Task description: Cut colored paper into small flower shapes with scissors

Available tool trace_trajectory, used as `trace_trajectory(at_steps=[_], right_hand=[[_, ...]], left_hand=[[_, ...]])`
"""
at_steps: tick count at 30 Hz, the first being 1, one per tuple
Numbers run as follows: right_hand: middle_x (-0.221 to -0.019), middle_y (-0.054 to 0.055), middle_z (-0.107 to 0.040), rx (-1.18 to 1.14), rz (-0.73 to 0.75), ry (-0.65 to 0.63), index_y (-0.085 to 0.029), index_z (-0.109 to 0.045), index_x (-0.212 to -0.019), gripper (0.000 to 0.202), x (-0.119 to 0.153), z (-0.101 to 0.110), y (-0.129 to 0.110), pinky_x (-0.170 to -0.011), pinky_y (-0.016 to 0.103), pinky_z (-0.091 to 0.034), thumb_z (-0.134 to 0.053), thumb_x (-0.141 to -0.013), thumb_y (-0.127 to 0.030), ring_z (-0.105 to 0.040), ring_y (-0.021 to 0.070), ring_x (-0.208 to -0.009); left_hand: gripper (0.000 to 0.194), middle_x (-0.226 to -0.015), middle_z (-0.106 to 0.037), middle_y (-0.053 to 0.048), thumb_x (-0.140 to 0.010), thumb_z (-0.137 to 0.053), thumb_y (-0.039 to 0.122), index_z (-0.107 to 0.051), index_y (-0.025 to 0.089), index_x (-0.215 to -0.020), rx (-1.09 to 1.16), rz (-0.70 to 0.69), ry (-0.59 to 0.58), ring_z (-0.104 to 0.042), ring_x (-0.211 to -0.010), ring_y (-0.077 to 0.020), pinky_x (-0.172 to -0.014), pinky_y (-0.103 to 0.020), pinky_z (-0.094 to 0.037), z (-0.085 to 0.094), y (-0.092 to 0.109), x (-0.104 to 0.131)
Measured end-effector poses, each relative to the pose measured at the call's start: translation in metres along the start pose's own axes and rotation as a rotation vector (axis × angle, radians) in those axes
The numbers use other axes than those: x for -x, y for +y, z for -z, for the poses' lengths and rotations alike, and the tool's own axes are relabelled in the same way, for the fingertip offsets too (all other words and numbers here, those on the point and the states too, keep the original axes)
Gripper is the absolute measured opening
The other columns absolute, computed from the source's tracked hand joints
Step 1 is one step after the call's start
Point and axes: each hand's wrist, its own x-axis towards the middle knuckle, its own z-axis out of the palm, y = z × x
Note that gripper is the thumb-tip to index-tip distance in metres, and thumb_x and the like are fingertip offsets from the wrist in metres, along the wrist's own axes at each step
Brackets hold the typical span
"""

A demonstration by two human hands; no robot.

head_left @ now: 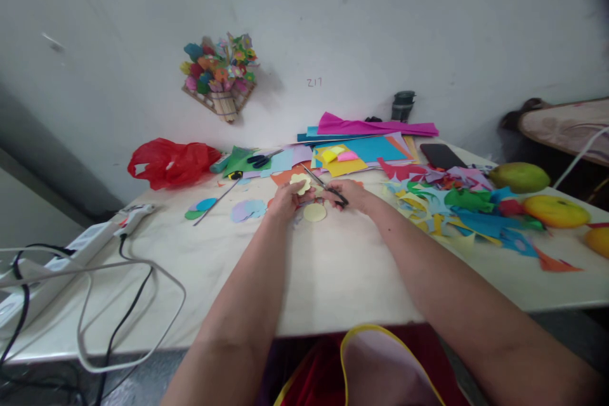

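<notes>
Near: bare front of table [347, 285]; yellow paper circle [314, 212] flat on it, just short of hands
Left hand [285, 198]: thumb and fingers pinched together on yellow paper flower [299, 183], just beyond circle
Flower: likely light, thin, easily creased or torn; best taken by light pinch at middle, clear of scalloped rim
Right hand [349, 195]: fingers curled round handles of scissors [328, 188], blades near flower; blade gap, cannot tell
Scissors: probably stiff, heavier than paper; grip at handles
Farther: coloured sheets [375, 148] toward wall [342, 32]
</notes>
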Motion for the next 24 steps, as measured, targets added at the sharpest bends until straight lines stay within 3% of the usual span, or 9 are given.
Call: trace_trajectory(at_steps=[5,16,24], right_hand=[[-0.048,-0.004,-0.053,-0.029,0.011,-0.036,-0.015,-0.055,-0.071,0.024,0.001,0.001,0.000,-0.036,0.018,-0.036,-0.073,-0.075,-0.031,-0.044,0.0062,-0.036],[-0.048,-0.004,-0.054,-0.011,-0.019,-0.063,-0.015,-0.055,-0.071,0.021,0.010,-0.001,-0.012,-0.035,0.018,-0.035,-0.071,-0.076,-0.027,-0.044,0.0060,-0.035],[-0.048,-0.004,-0.055,-0.027,-0.006,-0.089,-0.015,-0.057,-0.071,0.022,0.008,0.001,-0.009,-0.036,0.018,-0.036,-0.073,-0.074,-0.029,-0.044,0.0059,-0.035]], left_hand=[[0.022,-0.077,-0.071,-0.008,-0.064,-0.078,0.019,-0.066,0.009,-0.079,0.004,0.000,-0.007,-0.066,-0.063,-0.0139,-0.061,-0.024,-0.058,0.002,-0.004,0.000],[0.026,-0.069,-0.067,-0.005,-0.067,-0.079,0.025,-0.064,0.011,-0.083,-0.030,0.003,-0.100,-0.062,-0.055,-0.0110,-0.060,-0.023,-0.057,0.000,0.001,0.004],[0.022,-0.073,-0.068,-0.006,-0.066,-0.079,0.020,-0.068,0.010,-0.082,-0.028,0.002,-0.076,-0.064,-0.062,-0.0131,-0.061,-0.024,-0.057,0.002,-0.001,0.003]])
